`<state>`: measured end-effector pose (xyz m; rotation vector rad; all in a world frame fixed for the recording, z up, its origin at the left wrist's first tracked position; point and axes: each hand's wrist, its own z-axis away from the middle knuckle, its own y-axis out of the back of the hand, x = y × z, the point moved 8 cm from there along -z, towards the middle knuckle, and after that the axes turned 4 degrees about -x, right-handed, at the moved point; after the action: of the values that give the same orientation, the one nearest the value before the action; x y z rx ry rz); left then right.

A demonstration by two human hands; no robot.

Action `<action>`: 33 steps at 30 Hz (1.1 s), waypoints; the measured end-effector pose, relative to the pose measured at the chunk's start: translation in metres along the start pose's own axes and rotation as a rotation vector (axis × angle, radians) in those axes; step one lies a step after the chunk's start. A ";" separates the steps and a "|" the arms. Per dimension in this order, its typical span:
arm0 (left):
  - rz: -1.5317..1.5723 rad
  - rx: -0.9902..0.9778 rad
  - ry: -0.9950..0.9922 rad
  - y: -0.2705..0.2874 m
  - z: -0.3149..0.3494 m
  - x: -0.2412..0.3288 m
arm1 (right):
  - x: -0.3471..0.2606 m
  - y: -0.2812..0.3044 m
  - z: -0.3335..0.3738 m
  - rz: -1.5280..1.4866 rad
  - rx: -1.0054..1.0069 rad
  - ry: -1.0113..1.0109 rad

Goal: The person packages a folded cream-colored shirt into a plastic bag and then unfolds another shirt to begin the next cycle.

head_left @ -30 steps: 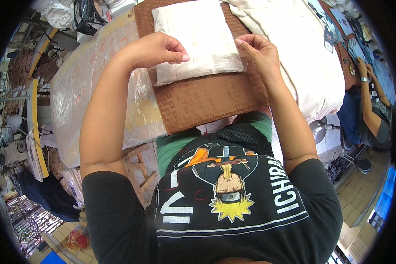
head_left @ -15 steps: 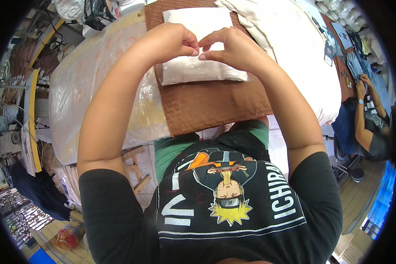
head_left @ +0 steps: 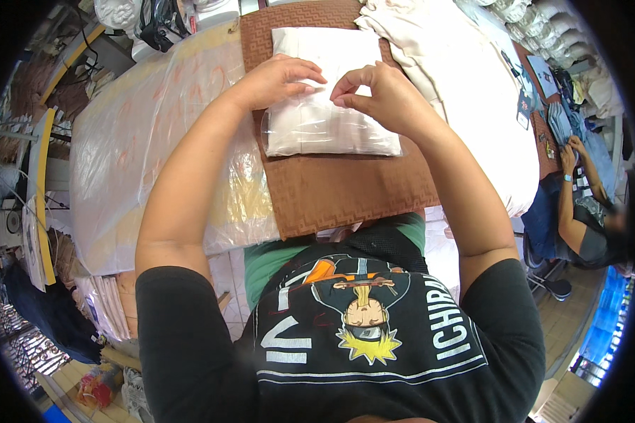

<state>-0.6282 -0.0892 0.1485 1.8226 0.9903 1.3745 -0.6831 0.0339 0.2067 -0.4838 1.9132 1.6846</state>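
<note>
Fingertips of both hands meet over the middle of a clear plastic bag of folded white cloth (head_left: 328,116). On the left hand (head_left: 279,79) the fingers curl down and press the bag's upper face, thumb tucked beneath them; whether they pinch the film or only rest on it cannot be told. On the right hand (head_left: 377,95) the index finger and thumb draw together in a small pinch just above the plastic, the other fingers bent loosely behind, and what sits between them is too small to make out. The two hands lie just beside each other, nearly touching.

Both forearms come up from about six o'clock, elbows spread wide, and angle inward toward twelve o'clock, wrists bent slightly down.

The bag lies flat on a brown textured mat (head_left: 346,190), toward its far end at twelve o'clock. At nine o'clock spreads a sheet of clear plastic (head_left: 134,155); at two o'clock lies a stack of white cloth (head_left: 466,84). At three o'clock another person (head_left: 578,218) sits.
</note>
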 end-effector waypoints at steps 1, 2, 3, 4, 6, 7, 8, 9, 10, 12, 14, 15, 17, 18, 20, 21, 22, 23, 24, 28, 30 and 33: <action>-0.004 -0.040 0.010 -0.002 -0.004 0.003 | -0.002 0.000 0.000 0.010 0.008 0.023; 0.329 -0.146 0.228 -0.010 -0.008 -0.006 | -0.003 0.000 0.000 0.015 0.025 0.054; 0.447 -0.166 0.262 -0.015 -0.011 -0.009 | -0.003 0.000 0.000 0.036 0.035 0.067; 0.564 -0.187 0.299 -0.018 -0.011 -0.011 | -0.005 -0.001 0.000 0.055 0.044 0.083; 0.692 -0.232 0.367 -0.023 -0.010 -0.014 | -0.008 -0.002 -0.001 0.106 0.071 0.116; 0.704 -0.261 0.397 -0.021 -0.010 -0.011 | -0.009 -0.002 -0.001 0.138 0.091 0.130; 0.715 -0.290 0.428 -0.020 -0.008 -0.007 | -0.009 -0.002 0.000 0.170 0.111 0.144; 0.706 -0.297 0.399 -0.014 -0.008 -0.001 | -0.008 -0.003 0.000 0.184 0.123 0.161; 0.696 -0.304 0.370 -0.008 -0.006 0.005 | -0.008 -0.004 0.000 0.197 0.135 0.178; 0.625 -0.341 0.341 -0.004 -0.001 0.019 | -0.007 -0.003 -0.001 0.225 0.154 0.185; 0.500 -0.397 0.343 -0.007 0.005 0.031 | -0.006 -0.003 -0.001 0.251 0.168 0.175; 0.460 -0.392 0.354 -0.007 0.007 0.029 | -0.003 -0.005 -0.002 0.232 0.121 0.123; 0.374 -0.383 0.380 -0.005 0.011 0.025 | -0.001 -0.007 -0.002 0.189 0.031 0.023; 0.461 -0.307 0.372 -0.002 0.010 0.021 | 0.001 -0.006 -0.003 0.124 0.027 0.003; 0.633 -0.153 0.353 0.002 0.006 0.005 | 0.004 -0.008 -0.002 -0.006 0.016 -0.039; 0.481 -0.080 0.237 0.006 0.001 0.001 | 0.002 -0.009 -0.002 -0.011 0.012 -0.031; 0.332 -0.008 0.115 0.006 -0.005 -0.003 | 0.003 -0.010 -0.001 -0.012 0.008 -0.028; 0.181 0.063 -0.007 0.012 -0.010 0.002 | 0.003 -0.010 0.000 -0.013 0.006 -0.025; -0.024 -0.035 0.081 0.004 -0.012 -0.008 | -0.002 -0.009 0.001 0.017 0.007 0.034; -0.371 -0.137 0.057 -0.021 -0.021 0.003 | -0.017 -0.004 0.006 0.201 0.045 0.191; -0.392 -0.151 0.081 -0.038 -0.016 0.000 | -0.024 -0.004 0.013 0.264 0.079 0.230; -0.375 -0.185 0.144 -0.049 -0.011 0.004 | -0.024 -0.004 0.030 0.267 0.104 0.243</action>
<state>-0.6479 -0.0605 0.1116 1.3369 1.1674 1.3241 -0.6564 0.0610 0.2159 -0.4234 2.3158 1.7432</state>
